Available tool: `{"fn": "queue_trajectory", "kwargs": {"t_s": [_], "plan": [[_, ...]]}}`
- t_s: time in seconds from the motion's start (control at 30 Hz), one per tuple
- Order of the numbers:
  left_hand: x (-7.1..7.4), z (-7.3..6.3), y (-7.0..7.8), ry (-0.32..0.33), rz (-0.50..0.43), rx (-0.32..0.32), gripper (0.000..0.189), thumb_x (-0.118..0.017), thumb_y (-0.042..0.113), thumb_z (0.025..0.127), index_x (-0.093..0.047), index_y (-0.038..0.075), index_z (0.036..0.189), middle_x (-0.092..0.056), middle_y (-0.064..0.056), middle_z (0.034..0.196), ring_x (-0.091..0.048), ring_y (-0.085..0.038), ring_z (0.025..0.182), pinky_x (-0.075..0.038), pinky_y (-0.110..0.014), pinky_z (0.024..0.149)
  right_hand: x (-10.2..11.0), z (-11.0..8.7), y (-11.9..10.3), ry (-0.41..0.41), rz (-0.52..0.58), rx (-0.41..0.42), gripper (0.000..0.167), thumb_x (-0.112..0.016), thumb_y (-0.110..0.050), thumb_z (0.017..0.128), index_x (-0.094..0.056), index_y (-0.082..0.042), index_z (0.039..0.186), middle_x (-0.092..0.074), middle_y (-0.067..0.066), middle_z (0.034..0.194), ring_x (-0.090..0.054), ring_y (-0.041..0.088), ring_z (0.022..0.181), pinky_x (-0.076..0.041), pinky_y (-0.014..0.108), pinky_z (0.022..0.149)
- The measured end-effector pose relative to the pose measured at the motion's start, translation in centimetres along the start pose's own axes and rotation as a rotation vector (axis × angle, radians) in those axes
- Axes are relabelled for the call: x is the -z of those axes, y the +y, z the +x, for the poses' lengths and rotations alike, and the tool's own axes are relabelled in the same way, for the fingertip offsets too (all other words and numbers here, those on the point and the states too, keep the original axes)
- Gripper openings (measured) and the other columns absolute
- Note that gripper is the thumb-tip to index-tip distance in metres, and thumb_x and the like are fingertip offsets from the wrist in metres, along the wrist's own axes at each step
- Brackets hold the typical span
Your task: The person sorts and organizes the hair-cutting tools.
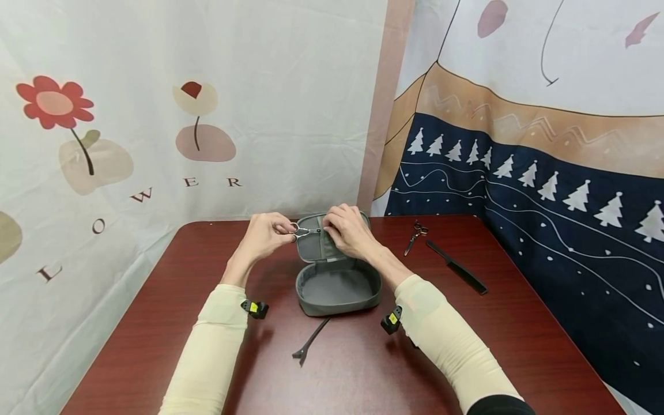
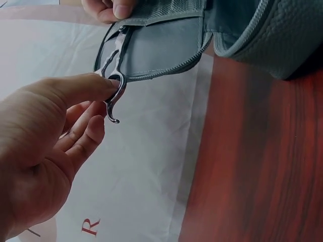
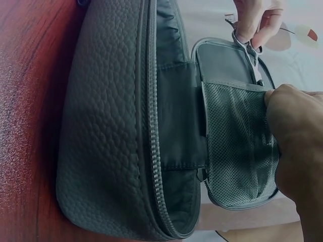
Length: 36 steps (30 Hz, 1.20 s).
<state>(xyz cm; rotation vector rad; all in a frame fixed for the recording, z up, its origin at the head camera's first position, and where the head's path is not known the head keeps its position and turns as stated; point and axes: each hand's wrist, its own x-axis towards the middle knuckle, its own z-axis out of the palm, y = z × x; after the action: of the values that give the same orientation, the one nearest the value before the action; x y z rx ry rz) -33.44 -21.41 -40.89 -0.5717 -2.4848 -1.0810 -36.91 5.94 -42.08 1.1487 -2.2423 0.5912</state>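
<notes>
A grey zip case [image 1: 337, 309] stands with its lid [image 1: 309, 249] raised at the back. My left hand [image 1: 264, 233] pinches a pair of silver scissors [image 2: 119, 63] by the finger rings between thumb and fingers. Their pivot end is at the edge of the mesh pocket [image 3: 234, 143] inside the lid, and the blades are hidden past that edge. My right hand [image 1: 350, 230] holds the pocket's edge, its thumb right at the mesh beside the scissors. The case's bottom part shows a bare lining.
To the right of the case lie a second pair of scissors [image 1: 413, 240] and a black comb [image 1: 461, 273]. A slim dark piece with a forked end [image 1: 309, 344] lies in front of the case. Printed curtains [image 1: 290, 115] hang behind the table [image 1: 166, 323].
</notes>
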Motion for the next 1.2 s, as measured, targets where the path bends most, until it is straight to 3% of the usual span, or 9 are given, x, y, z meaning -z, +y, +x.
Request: {"fn": "queue_trajectory", "kwargs": {"t_s": [0.17,0.57,0.9,1.2], "plan": [[-0.4,0.1,-0.3,-0.013,0.007,0.005,0.011,-0.09,-0.005,0.082,-0.089,0.001,0.091,-0.086,-0.018,0.101,-0.085,-0.034,0.086,-0.055,-0.01,0.071,-0.2,-0.2,0.2,-0.005,0.007,-0.008,0.005,-0.075,-0.014,0.107,-0.077,-0.013,0.102,-0.076,0.003,0.11,-0.066,0.027,0.109,-0.05,0.052,0.102],[-0.9,0.2,-0.1,-0.014,0.002,-0.018,0.009,-0.089,-0.002,0.081,-0.088,0.003,0.089,-0.085,-0.014,0.099,-0.079,-0.02,0.08,-0.057,-0.013,0.072,-0.5,-0.4,0.4,0.001,0.017,-0.03,0.005,-0.074,-0.015,0.108,-0.077,-0.013,0.104,-0.076,0.003,0.11,-0.066,0.027,0.109,-0.049,0.052,0.102],[-0.8,0.0,-0.4,-0.023,-0.027,0.019,0.012,-0.092,-0.003,0.084,-0.089,0.001,0.095,-0.085,-0.016,0.105,-0.082,-0.023,0.085,-0.058,-0.013,0.074,-0.1,-0.6,0.5,-0.018,-0.05,-0.018,0.005,-0.074,-0.015,0.108,-0.078,-0.012,0.106,-0.076,0.004,0.109,-0.066,0.028,0.108,-0.052,0.051,0.1],[-0.8,-0.2,-0.5,-0.014,-0.064,0.001,0.013,-0.092,-0.005,0.086,-0.089,0.0,0.097,-0.085,-0.018,0.109,-0.084,-0.031,0.089,-0.057,-0.009,0.073,0.5,-0.5,0.4,-0.059,-0.079,-0.011,0.007,-0.078,-0.018,0.105,-0.08,-0.012,0.109,-0.076,0.006,0.112,-0.066,0.029,0.109,-0.054,0.049,0.099]]}}
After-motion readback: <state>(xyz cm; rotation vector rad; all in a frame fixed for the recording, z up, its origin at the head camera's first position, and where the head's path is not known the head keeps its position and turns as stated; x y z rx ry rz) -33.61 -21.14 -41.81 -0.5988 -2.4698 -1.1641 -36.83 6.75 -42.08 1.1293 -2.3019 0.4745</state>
